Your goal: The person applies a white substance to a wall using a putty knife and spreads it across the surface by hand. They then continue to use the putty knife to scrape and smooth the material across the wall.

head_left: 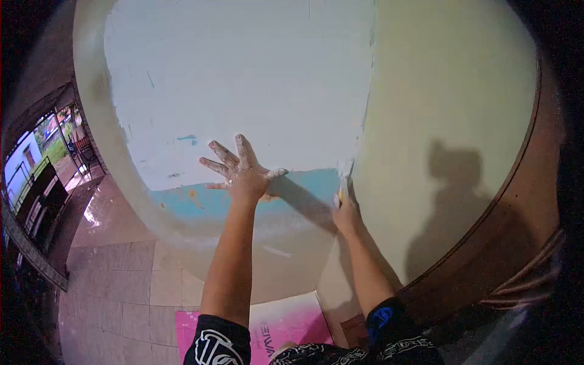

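My left hand [242, 173] is spread flat against the wall, its fingers smeared with white. It rests at the lower part of the white coat [243, 73], just over a turquoise band [304, 185] with some brownish-orange spots. Near the corner, my right hand [346, 217] is closed round a paintbrush [345, 173]. The brush points upward, its whitish head at the right end of the turquoise band, where the white coat meets the cream wall. My fingers hide part of its handle, and the bristles are not sharp.
A cream wall [450, 97] rises on the right, bearing my shadow. Below me lies a pink printed sheet or box [286, 319] on the tiled floor [128, 274]. At the left, a doorway [55, 143] looks outside; a folded brown cloth [526, 283] is at the lower right.
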Tool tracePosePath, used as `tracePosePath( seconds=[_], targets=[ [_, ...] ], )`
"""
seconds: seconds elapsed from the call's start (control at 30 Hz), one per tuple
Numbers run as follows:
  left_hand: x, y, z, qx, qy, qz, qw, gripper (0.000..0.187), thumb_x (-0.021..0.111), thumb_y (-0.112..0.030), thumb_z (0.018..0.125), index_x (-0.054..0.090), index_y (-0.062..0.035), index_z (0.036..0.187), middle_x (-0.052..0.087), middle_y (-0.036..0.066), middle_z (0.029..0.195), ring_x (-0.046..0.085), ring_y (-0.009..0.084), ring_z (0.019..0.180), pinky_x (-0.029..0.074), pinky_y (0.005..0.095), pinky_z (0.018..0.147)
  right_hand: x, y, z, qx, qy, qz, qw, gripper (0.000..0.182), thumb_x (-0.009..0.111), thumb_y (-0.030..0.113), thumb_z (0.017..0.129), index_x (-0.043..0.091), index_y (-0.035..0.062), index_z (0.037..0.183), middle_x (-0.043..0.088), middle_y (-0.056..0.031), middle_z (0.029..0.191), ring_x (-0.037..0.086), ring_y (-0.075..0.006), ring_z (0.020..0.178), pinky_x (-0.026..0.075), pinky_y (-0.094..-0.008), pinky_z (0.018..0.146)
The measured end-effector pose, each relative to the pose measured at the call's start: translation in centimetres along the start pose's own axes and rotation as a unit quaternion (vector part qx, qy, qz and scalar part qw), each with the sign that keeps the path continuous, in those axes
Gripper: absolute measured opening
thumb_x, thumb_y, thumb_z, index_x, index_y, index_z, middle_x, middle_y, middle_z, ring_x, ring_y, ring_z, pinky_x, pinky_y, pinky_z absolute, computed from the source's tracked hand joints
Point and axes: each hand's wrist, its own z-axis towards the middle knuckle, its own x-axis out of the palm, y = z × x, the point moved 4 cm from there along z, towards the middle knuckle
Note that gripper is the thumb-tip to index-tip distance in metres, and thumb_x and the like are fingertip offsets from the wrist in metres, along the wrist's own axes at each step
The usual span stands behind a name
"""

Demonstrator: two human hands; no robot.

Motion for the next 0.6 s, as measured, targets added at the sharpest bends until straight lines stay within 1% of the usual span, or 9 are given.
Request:
tracePosePath(
  seconds=[0.03,0.2,0.3,0.4,0.43,0.47,0.5,0.53,0.6],
  targets=[
    [0.2,0.1,0.1,0.005,-0.008,0.005,1.0,0.153,0.073,-0.092,0.044,0.01,-0.0182,0.162,-0.026,0.031,0.16,-0.029,0.0594,0.141,0.001,0.09,0.093,0.4,-0.5,-0.6,0.029,0.034,0.043,0.998,0.053,0.052,0.024,0.101,0.042,0.0109,0.151,0.057,-0.0263,0.137,0.056,-0.0432,0.125,0.043,-0.0501,0.107],
    [0.9,0.5,0.4,0.02,-0.036,-0.002,0.999,0.154,0.072,-0.093,0.043,0.01,-0.0178,0.162,-0.026,0.032,0.159,-0.03,0.0599,0.14,0.002,0.0908,0.091,-3.8,3.4,4.6,0.106,0.066,0.055,0.991,0.046,0.051,0.023,0.102,0.046,0.0111,0.147,0.063,-0.0272,0.124,0.06,-0.0456,0.115,0.048,-0.0494,0.098],
    [1.8,0.9,1.0,0.035,-0.05,-0.007,0.998,0.154,0.075,-0.09,0.045,0.011,-0.0145,0.162,-0.026,0.035,0.158,-0.03,0.0611,0.139,0.001,0.0902,0.092,-3.4,3.7,4.7,0.082,0.05,0.036,0.995,0.045,0.051,0.025,0.102,0.047,0.01,0.145,0.065,-0.027,0.12,0.061,-0.045,0.113,0.048,-0.0502,0.097],
    [0.9,0.5,0.4,0.018,-0.035,-0.02,0.999,0.152,0.08,-0.084,0.045,0.011,-0.0159,0.162,-0.027,0.034,0.158,-0.031,0.0605,0.139,0.001,0.0877,0.097,-1.1,2.6,-0.1,-0.124,-0.112,-0.025,0.986,0.061,0.053,0.014,0.099,0.032,0.0144,0.157,0.065,-0.024,0.119,0.061,-0.0419,0.112,0.049,-0.0482,0.095],
    [1.2,0.7,0.3,0.027,-0.044,-0.03,0.998,0.152,0.081,-0.083,0.045,0.011,-0.0172,0.162,-0.027,0.034,0.158,-0.031,0.0599,0.14,0.0,0.0871,0.098,-1.1,2.3,-0.2,-0.128,-0.113,-0.024,0.985,0.061,0.053,0.014,0.099,0.032,0.0144,0.157,0.065,-0.024,0.119,0.061,-0.0419,0.112,0.049,-0.0482,0.095],
    [1.2,0.9,0.5,0.036,-0.056,-0.039,0.997,0.152,0.082,-0.083,0.045,0.011,-0.0185,0.162,-0.028,0.033,0.158,-0.032,0.0593,0.14,-0.001,0.0864,0.099,-0.5,1.5,0.2,-0.07,-0.041,-0.022,0.996,0.063,0.053,0.013,0.099,0.03,0.0154,0.158,0.065,-0.0236,0.121,0.061,-0.0412,0.113,0.049,-0.0481,0.096],
    [0.2,0.3,0.3,0.006,0.0,-0.015,1.0,0.152,0.081,-0.084,0.044,0.009,-0.0203,0.163,-0.029,0.032,0.158,-0.032,0.0583,0.14,-0.002,0.0869,0.098,-0.2,1.4,0.3,-0.008,0.033,-0.02,0.999,0.065,0.053,0.012,0.099,0.028,0.0164,0.159,0.064,-0.0233,0.123,0.061,-0.0406,0.113,0.048,-0.0481,0.096],
    [0.3,0.3,0.3,0.005,0.0,-0.011,1.0,0.152,0.081,-0.084,0.044,0.009,-0.0203,0.163,-0.029,0.032,0.158,-0.032,0.0583,0.14,-0.002,0.0869,0.098,-1.8,3.3,1.9,0.014,0.048,0.046,0.998,0.066,0.054,0.012,0.098,0.027,0.0167,0.159,0.064,-0.0218,0.127,0.063,-0.0413,0.11,0.049,-0.0486,0.095],
    [0.3,0.3,0.2,0.005,-0.01,-0.014,1.0,0.152,0.08,-0.085,0.044,0.009,-0.0213,0.163,-0.029,0.032,0.158,-0.032,0.058,0.14,-0.001,0.0875,0.097,-4.2,5.9,4.5,-0.04,-0.012,0.064,0.997,0.067,0.055,0.012,0.098,0.028,0.0166,0.159,0.063,-0.0203,0.13,0.064,-0.0425,0.107,0.049,-0.0498,0.094]
  ],
)
